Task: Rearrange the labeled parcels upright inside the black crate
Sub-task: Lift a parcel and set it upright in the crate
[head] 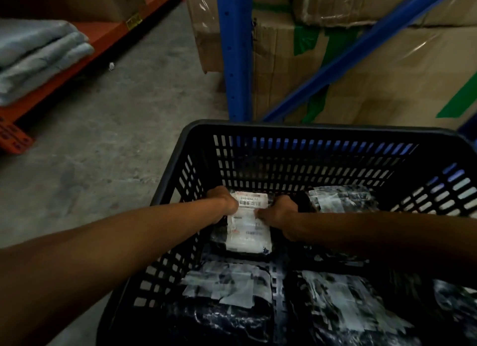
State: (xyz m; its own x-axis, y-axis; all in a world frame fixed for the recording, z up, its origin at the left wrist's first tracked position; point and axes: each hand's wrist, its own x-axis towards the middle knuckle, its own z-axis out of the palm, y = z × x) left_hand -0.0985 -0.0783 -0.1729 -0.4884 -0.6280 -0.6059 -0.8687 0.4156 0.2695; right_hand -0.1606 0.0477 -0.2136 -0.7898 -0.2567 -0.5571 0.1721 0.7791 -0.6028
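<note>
A black slotted crate (320, 129) stands on the floor below me, with several dark plastic-wrapped parcels inside. One parcel with a white barcode label (249, 225) lies near the far left corner. My left hand (223, 200) grips its left upper edge. My right hand (280, 212) grips its right edge. Another labeled parcel (340, 198) leans at the far right. Two more parcels lie in the near part, one on the left (227, 291) and one on the right (348, 307). My forearms hide part of the crate's middle.
Blue shelf posts (235, 51) and stacked cardboard boxes (374, 69) stand right behind the crate. An orange rack beam (85, 49) with folded grey cloth (38, 54) runs along the left. Bare concrete floor (116, 129) lies between them.
</note>
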